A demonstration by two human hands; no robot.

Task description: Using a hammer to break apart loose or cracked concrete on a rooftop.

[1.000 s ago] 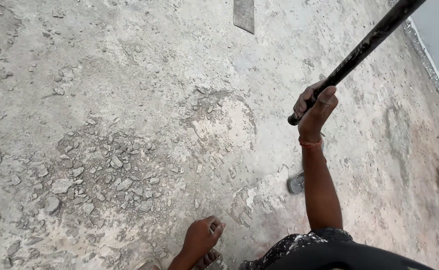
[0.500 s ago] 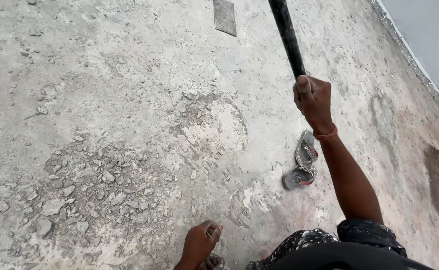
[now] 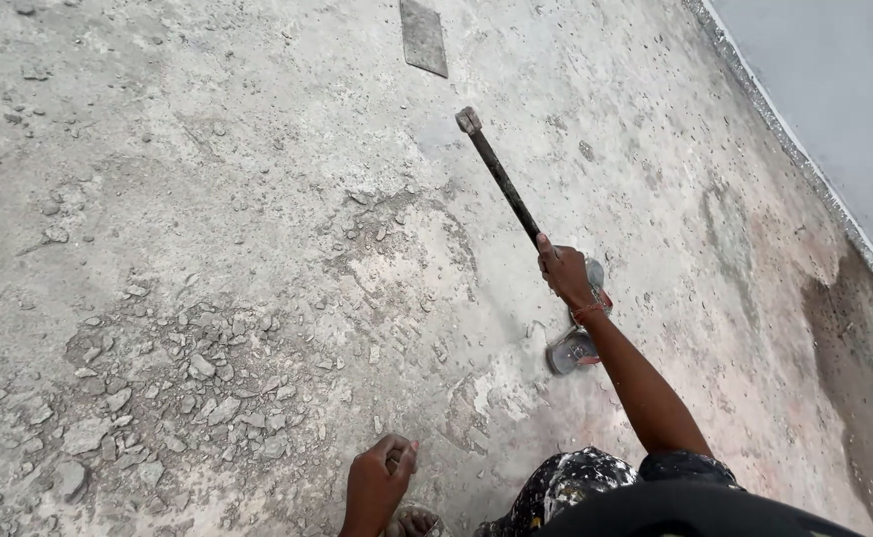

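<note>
My right hand (image 3: 563, 272) is closed around the lower end of a long dark hammer handle (image 3: 503, 181). The small metal hammer head (image 3: 469, 119) rests on the concrete floor (image 3: 207, 149), far from me. My right arm stretches forward from the bottom right. My left hand (image 3: 377, 482) hangs low at the bottom edge with its fingers curled, and nothing shows in it. A sandal strap (image 3: 414, 517) peeks out just under it.
Broken concrete chips (image 3: 158, 398) lie at the lower left around a chipped patch (image 3: 406, 268). A pair of sandals (image 3: 574, 350) lies beside my right wrist. A flat grey slab (image 3: 423, 38) lies at the top. A pale wall (image 3: 834, 80) borders the right side.
The hammer has swung down from raised overhead to the floor ahead. My right hand has dropped lower with it. My left hand has stayed low.
</note>
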